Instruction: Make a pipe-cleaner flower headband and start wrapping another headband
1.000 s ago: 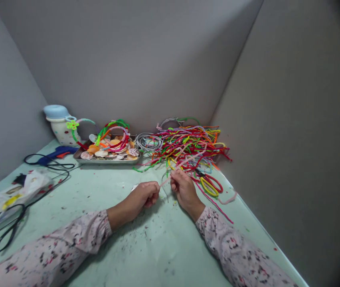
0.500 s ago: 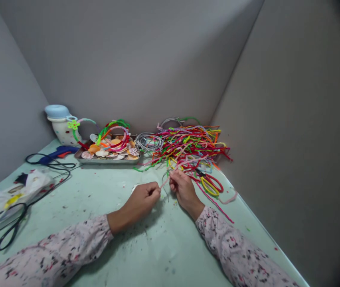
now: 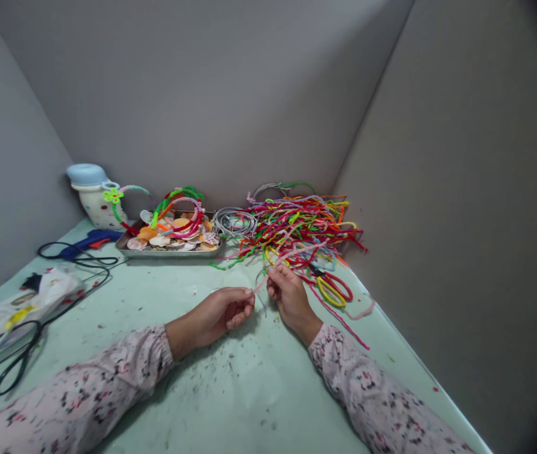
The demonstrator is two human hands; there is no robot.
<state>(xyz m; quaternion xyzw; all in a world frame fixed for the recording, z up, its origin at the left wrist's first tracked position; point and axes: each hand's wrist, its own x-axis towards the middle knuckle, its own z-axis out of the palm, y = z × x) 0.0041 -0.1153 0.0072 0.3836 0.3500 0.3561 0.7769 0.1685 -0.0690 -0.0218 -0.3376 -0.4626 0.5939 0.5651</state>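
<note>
Between my hands runs a pink pipe cleaner [image 3: 259, 282], with its longer part reaching up to the right past my right hand. My left hand [image 3: 231, 309] pinches its near end between thumb and forefinger, the other fingers curled loosely. A short gap away, my right hand [image 3: 290, 299] is closed on the same pipe cleaner. A thin grey wire [image 3: 262, 306] hangs by my right fingertips; how it joins the pipe cleaner is too small to tell. Scissors [image 3: 331, 293] with red and yellow handles lie just right of my right hand.
A heap of colourful pipe cleaners [image 3: 297, 224] lies at the back right, beside coiled grey wire [image 3: 234, 222]. A metal tray [image 3: 169, 253] holds shells and fuzzy hoops. At left are a white bottle [image 3: 96, 202], a blue glue gun [image 3: 84, 246], black cable [image 3: 32, 353] and a plastic bag [image 3: 55, 290].
My left hand has rolled from a fist-like grip, so its thumb now lies on top and its fingers show more. My right hand stays nearly still.
</note>
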